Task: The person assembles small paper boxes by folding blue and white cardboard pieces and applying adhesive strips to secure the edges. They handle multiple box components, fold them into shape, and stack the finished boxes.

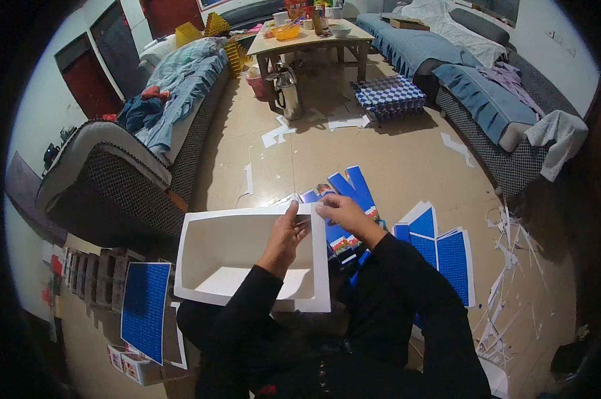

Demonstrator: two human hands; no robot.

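Both hands at the upper right corner of an open white box (321, 263) over the lap.
The right hand (349, 218) has its thumb and fingertips drawn together on the corner of the box's rim; whether something thin lies between them I cannot tell. The left hand (284, 241) is half open, thumb up by the top rim, fingers toward the right inner wall; whether it grips that wall I cannot tell. The box's hollow faces the wearer, with the left hand in front of it. Blue cartons (358, 187) lie just beyond its right side; a blue panel (145, 309) stands left of it. The left forearm slants up across the box's front; the right reaches in from its right, wrist bent.
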